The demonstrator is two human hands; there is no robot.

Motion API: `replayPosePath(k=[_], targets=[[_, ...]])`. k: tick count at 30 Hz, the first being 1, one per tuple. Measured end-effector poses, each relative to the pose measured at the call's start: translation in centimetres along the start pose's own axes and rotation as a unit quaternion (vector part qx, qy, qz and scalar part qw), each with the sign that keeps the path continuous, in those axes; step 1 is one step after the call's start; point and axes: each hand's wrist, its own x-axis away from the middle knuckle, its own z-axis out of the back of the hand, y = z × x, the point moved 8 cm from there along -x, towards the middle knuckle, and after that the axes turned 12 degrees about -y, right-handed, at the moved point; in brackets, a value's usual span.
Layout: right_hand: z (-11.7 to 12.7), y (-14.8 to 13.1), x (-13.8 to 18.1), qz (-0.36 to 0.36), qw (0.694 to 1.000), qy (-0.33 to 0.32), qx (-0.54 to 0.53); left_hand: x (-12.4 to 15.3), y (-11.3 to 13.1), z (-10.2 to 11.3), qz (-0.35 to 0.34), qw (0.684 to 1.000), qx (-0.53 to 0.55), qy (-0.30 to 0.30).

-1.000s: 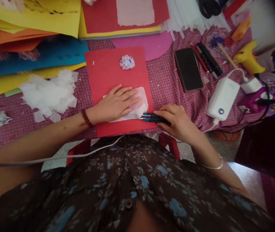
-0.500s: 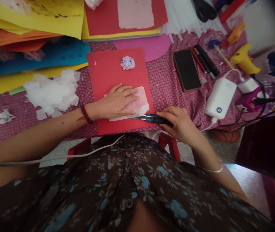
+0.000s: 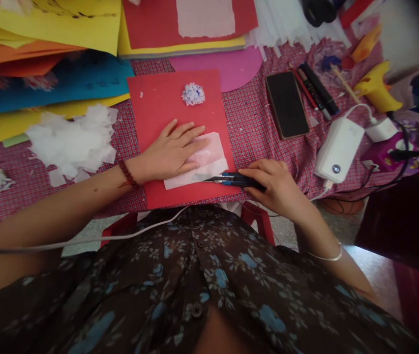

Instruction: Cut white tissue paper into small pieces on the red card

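My left hand lies flat, fingers spread, pressing a thin white tissue sheet onto a red card. My right hand is closed round a blue and black utility knife, whose blade tip touches the tissue's lower right edge. A small crumpled white and blue paper ball sits near the top of the red card.
A pile of torn white tissue lies to the left. Coloured paper sheets are stacked at the back. A dark phone, pens, a white power bank and a yellow glue gun lie to the right on the checked cloth.
The knife blade has slid a little to the left along the tissue's lower edge. My left hand stays pressed on the tissue.
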Motion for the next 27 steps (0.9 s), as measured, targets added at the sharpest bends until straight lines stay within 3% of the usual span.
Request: replayPosePath(k=[14,27], targets=[[-0.5,-1.2,-3.5,0.059,0.997,-0.038,0.019,-0.1,0.1,-0.2,0.003,0.999,-0.041,-0.001],[-0.7,-0.9,0.4,0.024,1.0,-0.004,0.011,-0.3,-0.5,-0.2,-0.009,0.999,0.028,0.021]])
